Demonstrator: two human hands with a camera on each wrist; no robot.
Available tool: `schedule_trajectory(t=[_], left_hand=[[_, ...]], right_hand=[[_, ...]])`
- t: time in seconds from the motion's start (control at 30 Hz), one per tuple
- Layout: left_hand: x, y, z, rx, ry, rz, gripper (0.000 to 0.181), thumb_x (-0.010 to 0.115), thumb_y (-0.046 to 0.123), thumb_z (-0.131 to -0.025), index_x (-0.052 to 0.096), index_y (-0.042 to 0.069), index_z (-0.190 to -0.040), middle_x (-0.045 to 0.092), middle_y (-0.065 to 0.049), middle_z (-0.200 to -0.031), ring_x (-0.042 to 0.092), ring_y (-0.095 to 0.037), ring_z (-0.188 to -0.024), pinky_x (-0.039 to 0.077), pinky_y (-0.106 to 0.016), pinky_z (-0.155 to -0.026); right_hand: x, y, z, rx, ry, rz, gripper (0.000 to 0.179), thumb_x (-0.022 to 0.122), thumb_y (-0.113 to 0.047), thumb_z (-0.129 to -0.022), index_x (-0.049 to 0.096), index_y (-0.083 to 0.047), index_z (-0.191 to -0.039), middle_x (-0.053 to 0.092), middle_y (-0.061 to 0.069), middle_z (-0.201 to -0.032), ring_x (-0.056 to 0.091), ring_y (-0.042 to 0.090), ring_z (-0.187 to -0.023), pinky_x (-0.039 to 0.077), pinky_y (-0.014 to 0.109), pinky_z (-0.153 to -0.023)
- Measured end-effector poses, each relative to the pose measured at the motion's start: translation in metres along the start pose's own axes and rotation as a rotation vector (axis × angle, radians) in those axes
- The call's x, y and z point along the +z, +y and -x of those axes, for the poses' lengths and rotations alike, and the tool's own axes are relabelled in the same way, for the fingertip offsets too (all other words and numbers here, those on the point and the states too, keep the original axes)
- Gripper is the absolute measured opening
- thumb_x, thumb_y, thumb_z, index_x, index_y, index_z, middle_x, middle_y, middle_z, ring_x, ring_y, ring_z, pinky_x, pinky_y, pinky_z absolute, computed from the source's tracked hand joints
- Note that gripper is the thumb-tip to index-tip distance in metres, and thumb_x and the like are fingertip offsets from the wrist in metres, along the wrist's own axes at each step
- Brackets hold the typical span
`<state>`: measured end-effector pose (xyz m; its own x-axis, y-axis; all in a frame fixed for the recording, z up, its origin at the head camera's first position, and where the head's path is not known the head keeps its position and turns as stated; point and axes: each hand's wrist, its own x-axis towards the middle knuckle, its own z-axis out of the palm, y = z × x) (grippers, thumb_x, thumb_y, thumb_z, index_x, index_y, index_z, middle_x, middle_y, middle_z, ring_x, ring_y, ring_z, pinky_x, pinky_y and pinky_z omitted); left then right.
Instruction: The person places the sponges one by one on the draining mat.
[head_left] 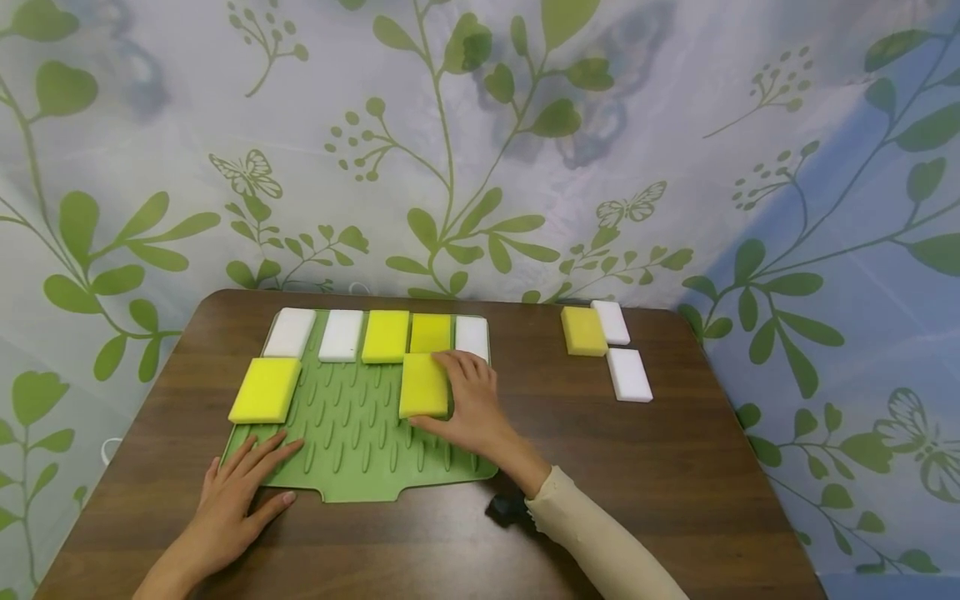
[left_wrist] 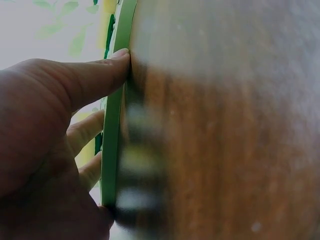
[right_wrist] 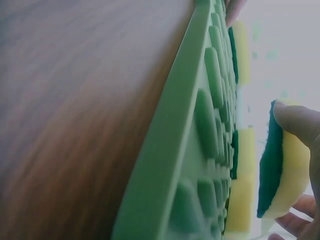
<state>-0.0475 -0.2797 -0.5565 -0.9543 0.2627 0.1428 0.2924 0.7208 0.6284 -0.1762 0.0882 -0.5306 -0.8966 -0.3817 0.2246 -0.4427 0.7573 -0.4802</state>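
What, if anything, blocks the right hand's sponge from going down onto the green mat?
Nothing visible. The right hand holds the sponge clear of the green mat; its closest neighbor, another yellow sponge, lies just behind. The head view hides the spot directly beneath.

A hand could pass along the bench point(head_left: 540, 400) between the green mat point(head_left: 360, 483) and the three pads point(head_left: 585, 331) at far right. A five-block row point(head_left: 386, 337) bars the mat's far side; the left hand point(head_left: 243, 492) blocks its near left corner, the right hand point(head_left: 476, 408) with a yellow sponge point(head_left: 422, 385) its right side.
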Motion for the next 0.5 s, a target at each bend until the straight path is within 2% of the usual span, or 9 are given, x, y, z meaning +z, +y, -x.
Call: schedule_trajectory(t=[0.5], left_hand=[[0.0, 0.001, 0.001, -0.008, -0.01, 0.008, 0.071, 0.08, 0.019, -0.097, 0.05, 0.027, -0.161, 0.041, -0.02, -0.171, 0.025, -0.064, -0.154, -0.004, -0.093, -0.115]], right_hand=[[0.02, -0.036, -0.015, 0.005, -0.035, 0.02, 0.099, 0.079, -0.072, -0.085, 0.041, -0.024, -0.163, 0.043, 0.0, -0.164, 0.037, 0.027, -0.151, 0.034, 0.057, -0.123]])
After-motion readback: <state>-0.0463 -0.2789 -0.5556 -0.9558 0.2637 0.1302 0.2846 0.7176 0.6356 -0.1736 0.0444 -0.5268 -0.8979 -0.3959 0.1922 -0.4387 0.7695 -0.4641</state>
